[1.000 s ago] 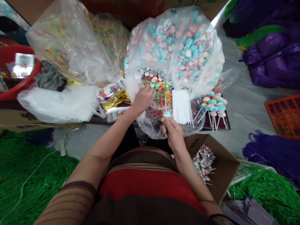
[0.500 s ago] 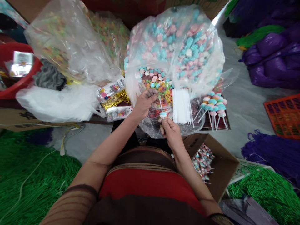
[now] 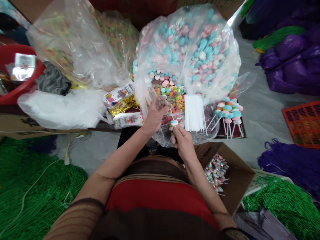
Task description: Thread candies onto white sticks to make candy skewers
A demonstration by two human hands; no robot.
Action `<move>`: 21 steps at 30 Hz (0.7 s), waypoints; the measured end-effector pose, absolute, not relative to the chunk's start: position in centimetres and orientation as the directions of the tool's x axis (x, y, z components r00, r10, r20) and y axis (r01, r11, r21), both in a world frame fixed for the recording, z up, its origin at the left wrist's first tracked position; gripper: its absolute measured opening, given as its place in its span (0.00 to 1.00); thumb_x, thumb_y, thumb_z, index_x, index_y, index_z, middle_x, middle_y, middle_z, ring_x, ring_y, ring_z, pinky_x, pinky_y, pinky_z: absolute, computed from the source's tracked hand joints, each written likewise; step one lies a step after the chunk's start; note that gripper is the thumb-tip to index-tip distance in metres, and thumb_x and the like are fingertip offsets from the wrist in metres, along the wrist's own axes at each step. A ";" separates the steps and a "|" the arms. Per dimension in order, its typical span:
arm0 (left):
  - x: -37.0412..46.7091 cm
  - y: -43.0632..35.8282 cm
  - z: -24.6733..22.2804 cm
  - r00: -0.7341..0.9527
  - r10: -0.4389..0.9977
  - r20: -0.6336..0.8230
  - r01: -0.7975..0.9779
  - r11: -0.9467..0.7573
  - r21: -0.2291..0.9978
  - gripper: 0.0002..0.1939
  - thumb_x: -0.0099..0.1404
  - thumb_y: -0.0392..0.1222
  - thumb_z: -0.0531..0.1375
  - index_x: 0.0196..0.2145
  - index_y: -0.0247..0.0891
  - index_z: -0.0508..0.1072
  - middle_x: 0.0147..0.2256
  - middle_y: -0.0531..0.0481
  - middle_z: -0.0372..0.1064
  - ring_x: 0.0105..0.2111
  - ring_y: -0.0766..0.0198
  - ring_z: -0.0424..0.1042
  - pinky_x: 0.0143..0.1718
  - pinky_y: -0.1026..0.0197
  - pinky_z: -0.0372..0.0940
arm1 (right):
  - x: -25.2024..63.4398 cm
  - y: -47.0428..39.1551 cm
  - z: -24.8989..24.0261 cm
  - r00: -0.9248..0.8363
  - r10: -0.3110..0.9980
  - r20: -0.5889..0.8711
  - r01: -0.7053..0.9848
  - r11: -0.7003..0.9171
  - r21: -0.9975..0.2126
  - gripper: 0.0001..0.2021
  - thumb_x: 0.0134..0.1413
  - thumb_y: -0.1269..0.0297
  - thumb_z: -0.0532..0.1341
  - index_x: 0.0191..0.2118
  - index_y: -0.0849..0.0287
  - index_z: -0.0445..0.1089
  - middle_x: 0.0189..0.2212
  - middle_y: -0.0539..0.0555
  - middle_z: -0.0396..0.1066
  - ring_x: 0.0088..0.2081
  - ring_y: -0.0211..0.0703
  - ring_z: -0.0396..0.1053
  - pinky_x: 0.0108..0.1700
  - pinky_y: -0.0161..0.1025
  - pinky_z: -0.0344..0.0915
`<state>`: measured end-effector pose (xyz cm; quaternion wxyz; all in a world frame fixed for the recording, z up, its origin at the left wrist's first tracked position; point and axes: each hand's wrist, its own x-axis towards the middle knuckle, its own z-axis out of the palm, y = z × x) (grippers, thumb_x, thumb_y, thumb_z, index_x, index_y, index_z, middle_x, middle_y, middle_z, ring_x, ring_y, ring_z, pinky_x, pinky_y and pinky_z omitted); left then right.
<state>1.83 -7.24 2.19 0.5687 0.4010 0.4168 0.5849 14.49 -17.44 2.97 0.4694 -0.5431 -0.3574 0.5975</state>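
Pink, blue, white candies; white sticks; green tassels; purple bags.

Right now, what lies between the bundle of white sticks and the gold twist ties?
In the head view, the left hand and loose ring candies lie between the white sticks and gold twist ties.
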 end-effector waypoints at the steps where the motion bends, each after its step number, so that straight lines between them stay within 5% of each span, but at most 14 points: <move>1: 1.9 -7.3 2.2 -0.032 0.999 -0.004 -0.329 -0.007 0.944 0.16 0.63 0.39 0.68 0.45 0.45 0.67 0.36 0.56 0.67 0.40 0.68 0.72 0.49 0.60 0.71 | 14.5 -17.5 3.0 0.028 0.949 -0.313 -0.171 -0.304 -0.937 0.22 0.56 0.40 0.66 0.37 0.57 0.74 0.14 0.40 0.59 0.14 0.30 0.49 0.17 0.32 0.42; 12: 2.5 -8.4 2.4 0.012 0.994 -0.104 -0.455 0.098 0.885 0.22 0.59 0.33 0.66 0.48 0.46 0.66 0.35 0.58 0.69 0.38 0.70 0.72 0.47 0.63 0.69 | 14.3 -17.6 3.0 0.030 0.952 -0.304 -0.200 -0.293 -0.935 0.22 0.56 0.41 0.66 0.36 0.57 0.74 0.13 0.39 0.57 0.14 0.30 0.47 0.17 0.32 0.41; 21: 3.9 -10.5 4.1 0.253 0.946 -0.204 -0.535 0.313 0.785 0.23 0.56 0.34 0.68 0.47 0.43 0.68 0.30 0.61 0.65 0.26 0.74 0.65 0.26 0.68 0.60 | 14.9 -17.4 3.1 0.048 0.955 -0.292 -0.202 -0.277 -0.939 0.24 0.52 0.38 0.69 0.34 0.58 0.74 0.15 0.42 0.62 0.15 0.30 0.49 0.18 0.32 0.43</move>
